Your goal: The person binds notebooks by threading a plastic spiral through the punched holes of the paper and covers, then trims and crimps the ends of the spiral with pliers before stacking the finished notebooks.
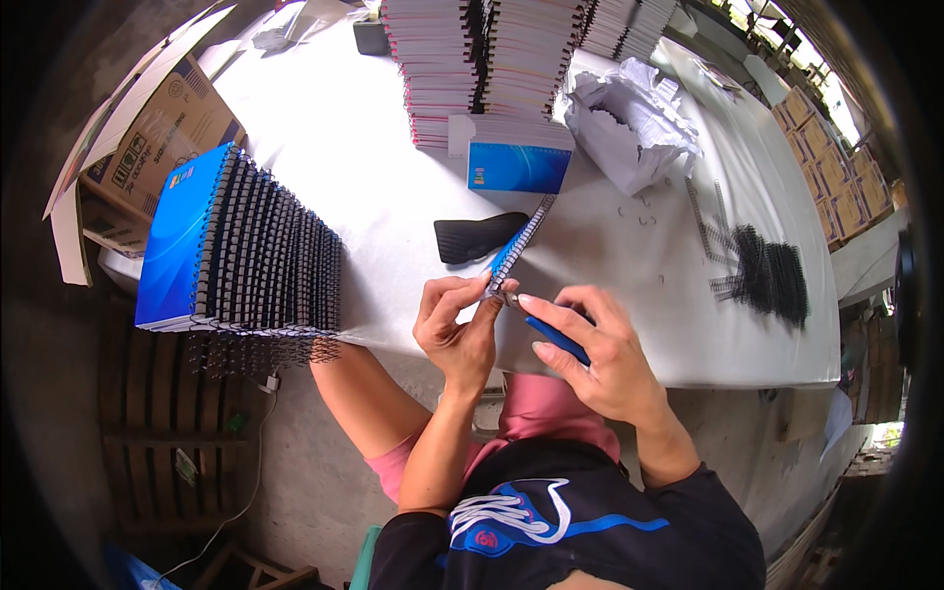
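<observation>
Over the table's near edge, my left hand pinches the near end of a blue-covered notebook, held on edge with its coil binding facing up. My right hand is closed around the blue handles of a pair of pliers. The metal jaws meet the coil's near end beside my left fingertips; the fingers partly hide the exact contact. Just beyond the notebook lies a curved black object whose kind I cannot make out.
Coil-bound blue notebooks stand stacked at left, by an open cardboard box. Tall paper stacks rise at the back, with blue-covered pads in front. Crumpled paper lies beside them. Loose black coils heap at right.
</observation>
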Tool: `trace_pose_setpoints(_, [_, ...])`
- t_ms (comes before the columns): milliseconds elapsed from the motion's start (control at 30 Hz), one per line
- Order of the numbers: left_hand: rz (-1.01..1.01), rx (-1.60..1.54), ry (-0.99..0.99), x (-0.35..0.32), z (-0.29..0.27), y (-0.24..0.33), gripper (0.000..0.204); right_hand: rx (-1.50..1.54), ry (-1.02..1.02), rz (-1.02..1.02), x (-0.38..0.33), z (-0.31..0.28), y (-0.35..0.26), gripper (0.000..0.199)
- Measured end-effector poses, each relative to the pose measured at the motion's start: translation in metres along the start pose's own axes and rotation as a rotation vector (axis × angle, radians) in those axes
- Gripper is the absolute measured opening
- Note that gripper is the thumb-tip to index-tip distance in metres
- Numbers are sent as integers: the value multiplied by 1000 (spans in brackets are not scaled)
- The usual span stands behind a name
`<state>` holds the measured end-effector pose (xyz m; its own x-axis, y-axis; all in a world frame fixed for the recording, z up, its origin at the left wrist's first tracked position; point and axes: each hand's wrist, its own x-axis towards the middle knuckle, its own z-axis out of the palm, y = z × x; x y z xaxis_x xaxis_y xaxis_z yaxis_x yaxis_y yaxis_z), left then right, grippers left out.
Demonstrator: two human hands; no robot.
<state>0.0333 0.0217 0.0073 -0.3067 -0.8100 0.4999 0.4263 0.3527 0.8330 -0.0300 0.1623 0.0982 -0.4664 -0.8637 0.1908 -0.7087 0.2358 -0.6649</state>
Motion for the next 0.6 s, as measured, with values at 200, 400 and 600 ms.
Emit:
trace_pose_setpoints(200, [58, -35, 50, -6, 4, -9, 22, 869, -231, 342, -9, 2, 18, 42])
trace_pose_setpoints(400, [-187, -200, 243, 14, 2, 13, 41, -305, 126, 348, -33, 2, 68, 50])
trace_pose_setpoints(600, [-224, -484, 142, 22, -11, 43, 31, -552, 242, 327, -27, 2, 91, 66])
